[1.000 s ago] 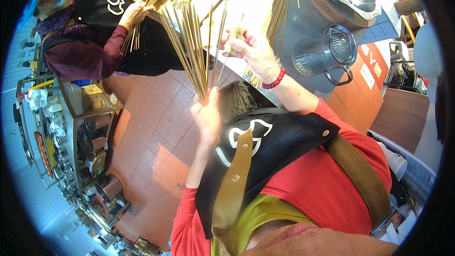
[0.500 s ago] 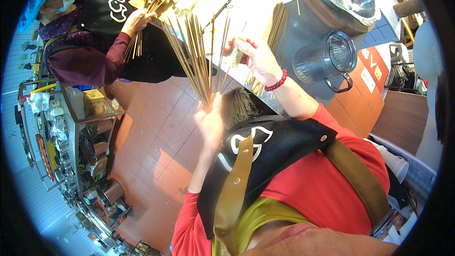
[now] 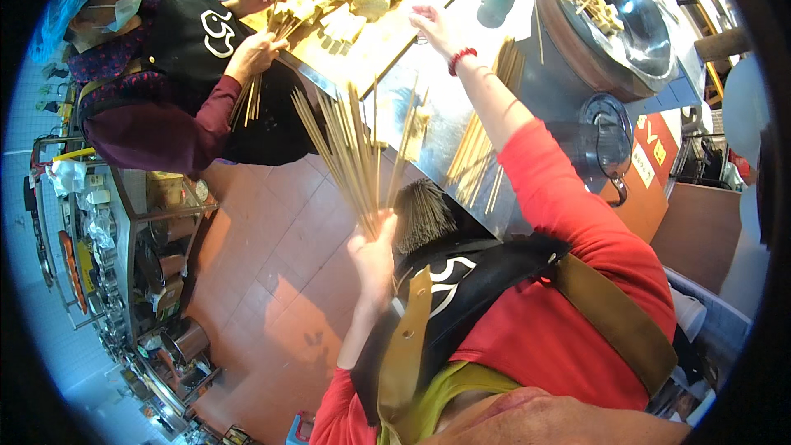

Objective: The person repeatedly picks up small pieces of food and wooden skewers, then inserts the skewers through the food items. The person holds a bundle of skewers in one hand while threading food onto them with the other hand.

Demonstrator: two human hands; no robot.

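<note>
Left hand [image 3: 372, 257] sits nearest, just left of frame centre, fingers clamped round the bottom of a bundle of bamboo skewers [image 3: 350, 152]. Skewers fan upward toward 11–12 o'clock from the fist, tips spread apart, standing over the tiled floor [image 3: 272, 247] and the near edge of the steel counter [image 3: 428, 115].

Second bundle of skewers [image 3: 420, 214] stands end-on just right of the left hand, at 2 o'clock from it, against the black apron [image 3: 461, 288].

Loose skewers [image 3: 478, 148] lie flat on the counter, 1 o'clock from the left hand.

Right hand [image 3: 432, 26] reaches far out at 12 o'clock, red bead bracelet [image 3: 462, 56] at wrist, fingers spread, at the edge of the cutting board [image 3: 362, 41]. Cannot tell if it touches anything.

Big metal pot [image 3: 618, 16] at 2 o'clock.

A co-worker's hand [image 3: 255, 51] at 11 o'clock grips its own skewers.
</note>
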